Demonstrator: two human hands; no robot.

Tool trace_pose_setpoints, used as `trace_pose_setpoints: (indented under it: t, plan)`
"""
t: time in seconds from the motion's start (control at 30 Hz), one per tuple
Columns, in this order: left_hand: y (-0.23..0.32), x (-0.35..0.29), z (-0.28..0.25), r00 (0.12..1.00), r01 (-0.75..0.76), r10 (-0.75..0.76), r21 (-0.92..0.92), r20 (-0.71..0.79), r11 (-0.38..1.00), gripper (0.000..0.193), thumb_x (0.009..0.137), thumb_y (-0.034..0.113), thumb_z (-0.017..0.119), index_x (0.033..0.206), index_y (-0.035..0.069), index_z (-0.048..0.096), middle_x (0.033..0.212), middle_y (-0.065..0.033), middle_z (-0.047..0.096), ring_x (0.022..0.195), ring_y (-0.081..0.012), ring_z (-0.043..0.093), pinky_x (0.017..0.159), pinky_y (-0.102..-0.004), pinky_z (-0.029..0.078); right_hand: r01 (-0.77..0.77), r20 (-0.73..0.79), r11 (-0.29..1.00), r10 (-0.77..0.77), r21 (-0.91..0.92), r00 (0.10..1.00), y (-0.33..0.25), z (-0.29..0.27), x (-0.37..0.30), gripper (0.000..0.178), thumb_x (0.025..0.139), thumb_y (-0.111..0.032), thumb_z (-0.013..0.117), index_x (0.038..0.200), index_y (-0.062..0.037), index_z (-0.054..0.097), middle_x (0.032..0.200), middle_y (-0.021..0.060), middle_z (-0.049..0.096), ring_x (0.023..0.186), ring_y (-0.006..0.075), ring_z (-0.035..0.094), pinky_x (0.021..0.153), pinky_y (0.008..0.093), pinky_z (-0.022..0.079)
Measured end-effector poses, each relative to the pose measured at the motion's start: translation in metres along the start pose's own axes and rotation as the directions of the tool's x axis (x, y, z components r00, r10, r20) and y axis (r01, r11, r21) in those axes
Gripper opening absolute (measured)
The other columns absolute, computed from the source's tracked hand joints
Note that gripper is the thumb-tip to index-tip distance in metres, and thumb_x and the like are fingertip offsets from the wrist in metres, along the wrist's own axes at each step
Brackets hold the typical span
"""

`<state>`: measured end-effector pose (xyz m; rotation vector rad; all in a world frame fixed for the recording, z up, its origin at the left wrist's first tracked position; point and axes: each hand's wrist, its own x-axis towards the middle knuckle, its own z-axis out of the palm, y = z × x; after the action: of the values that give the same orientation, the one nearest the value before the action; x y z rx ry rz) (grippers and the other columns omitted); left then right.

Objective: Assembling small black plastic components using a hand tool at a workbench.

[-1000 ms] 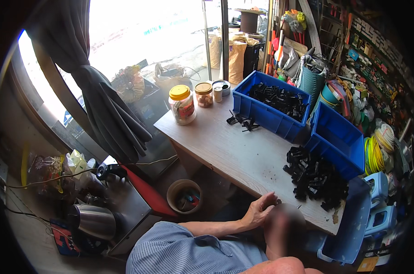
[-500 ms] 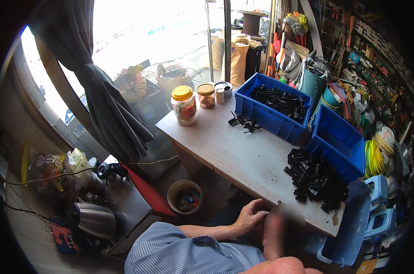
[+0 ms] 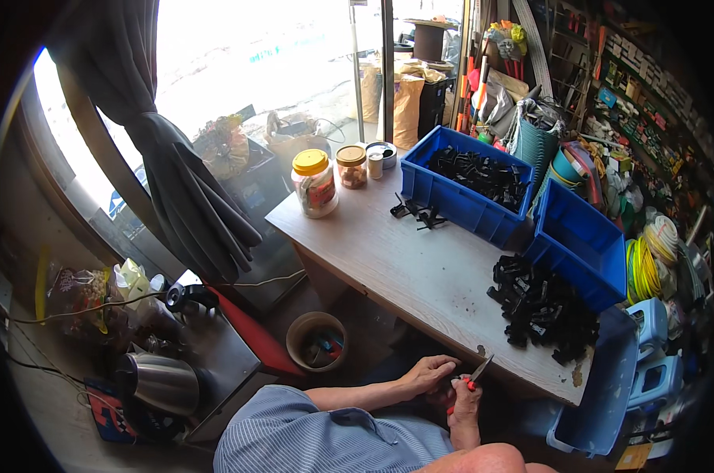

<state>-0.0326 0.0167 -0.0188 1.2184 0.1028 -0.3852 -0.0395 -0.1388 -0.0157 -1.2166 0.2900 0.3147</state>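
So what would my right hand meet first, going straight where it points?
Likely the table edge; if your right hand clears it, the pile of black parts. Depth is unclear.

Shirt [image 3: 361, 448] grey-blue, fine pale stripes set close together, cloth creased and loosely folded. Left sleeve [image 3: 280, 406] roomy, same striped fabric; bare forearm [image 3: 357, 396] beyond it. Left hand [image 3: 429, 372] and right hand [image 3: 466, 404] both bare

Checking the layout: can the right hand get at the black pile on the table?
Probably yes: nothing tall stands between the right hand and the black pile, though that hand holds a red-handled tool.
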Motion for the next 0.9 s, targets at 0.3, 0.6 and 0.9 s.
trace_pose_setpoints:
  t: [0.3, 0.6, 0.9]
  plan:
    - [-0.005, 0.002, -0.01, 0.992, 0.043, -0.048, 0.04, 0.115, 0.998, 0.048, 0.102, 0.038, 0.054, 0.132, 0.0, 0.055, 0.076, -0.0022, 0.061, 0.056, -0.0068, 0.048, 0.048, -0.0225, 0.038, -0.075, 0.035, 0.997, 0.074, 0.016, 0.997, 0.009, -0.006, 0.004, 0.017, 0.081, -0.01, 0.066, 0.096, -0.008, 0.058, 0.074, -0.0006, 0.054, 0.06, 0.0101, 0.054, 0.055, 0.0258, 0.049]
    - [0.001, -0.003, 0.004, 0.978, 0.209, -0.211, -0.11, -0.001, 0.972, 0.035, 0.099, 0.033, 0.059, 0.113, 0.002, 0.065, 0.078, -0.0058, 0.069, 0.061, -0.0103, 0.063, 0.048, -0.0213, 0.043, -0.014, -0.032, 1.0, 0.014, -0.008, 0.999, 0.005, -0.002, 0.002, 0.016, 0.08, -0.009, 0.064, 0.094, -0.0079, 0.058, 0.076, -0.001, 0.055, 0.062, 0.011, 0.055, 0.056, 0.0259, 0.049]
    - [-0.001, -0.004, 0.009, 0.997, 0.069, -0.076, -0.234, -0.021, 0.97, 0.02, 0.093, 0.022, 0.065, 0.095, 0.003, 0.065, 0.074, -0.0068, 0.068, 0.059, -0.014, 0.066, 0.048, -0.0266, 0.05, -0.003, 0.05, 0.998, 0.0, 0.057, 0.999, 0.006, -0.003, 0.003, 0.015, 0.082, -0.01, 0.063, 0.095, -0.008, 0.056, 0.076, 0.0007, 0.06, 0.061, 0.0107, 0.059, 0.054, 0.0255, 0.05]
